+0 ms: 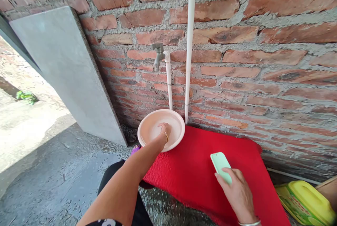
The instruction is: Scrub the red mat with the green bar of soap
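Observation:
My left hand [164, 128] reaches down into a pale pink basin [181, 129], its fingers loosely stretched over the bottom. What looks like water lies in the basin, though its level is hard to make out. The basin stands at the far left end of a red cloth-covered surface [192, 173], below a tap [158, 57]. Over the right part of that red cloth, my right hand [238, 192] grips a pale green oblong piece [219, 162] with rounded ends and a small hole near its far tip. Its underside is hidden.
Behind runs a brick wall [237, 36] with a white vertical pipe [190, 43]. A grey slab [71, 68] leans on it at left. Wet concrete floor [65, 177] spreads below. A yellow-green plastic container [306, 201] lies at lower right.

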Demonstrator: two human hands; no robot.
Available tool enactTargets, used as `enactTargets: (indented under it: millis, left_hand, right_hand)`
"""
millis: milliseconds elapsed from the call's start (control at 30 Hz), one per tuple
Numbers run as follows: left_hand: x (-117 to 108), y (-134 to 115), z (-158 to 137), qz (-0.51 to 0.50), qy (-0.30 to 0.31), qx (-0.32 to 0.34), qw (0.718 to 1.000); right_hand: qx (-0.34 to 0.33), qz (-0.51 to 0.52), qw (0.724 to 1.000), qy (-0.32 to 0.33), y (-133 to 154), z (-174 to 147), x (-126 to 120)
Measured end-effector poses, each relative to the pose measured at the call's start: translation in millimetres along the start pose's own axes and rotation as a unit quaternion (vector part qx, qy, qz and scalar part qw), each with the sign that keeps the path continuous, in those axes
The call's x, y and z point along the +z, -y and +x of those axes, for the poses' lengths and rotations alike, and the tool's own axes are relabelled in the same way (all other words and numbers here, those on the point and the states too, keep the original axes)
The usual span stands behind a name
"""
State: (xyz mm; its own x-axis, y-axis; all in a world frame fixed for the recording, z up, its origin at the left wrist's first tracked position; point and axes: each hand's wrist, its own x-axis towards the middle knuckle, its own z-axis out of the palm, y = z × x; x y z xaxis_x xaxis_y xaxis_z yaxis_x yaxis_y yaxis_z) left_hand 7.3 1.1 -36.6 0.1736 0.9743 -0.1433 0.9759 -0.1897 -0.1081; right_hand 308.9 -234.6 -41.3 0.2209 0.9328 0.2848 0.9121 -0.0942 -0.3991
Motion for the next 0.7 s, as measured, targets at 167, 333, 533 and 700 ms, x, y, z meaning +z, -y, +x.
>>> enactTargets:
  millis: [167, 333, 533, 700]
  left_hand:
    - [-2, -1, -5, 0.007, -0.015, 0.011, 1.0]
    - [-5, -2, -8, 0.029, -0.04, 0.017, 0.999]
    - [-8, -4, -7, 0.022, -0.038, 0.011, 0.999]
    - [-15, -3, -8, -0.029, -0.024, 0.001, 0.999]
  right_hand:
    - [-0.095, 0.024, 0.992, 0.083, 99, -17, 26]
    - [-0.114, 0.038, 0.982, 0.148, 150, -29, 41]
    - [-0.064, -0.003, 0.992, 0.106, 75, -7, 28]
    - [-0.028, -0.033, 0.998, 0.039, 7, 2, 19]
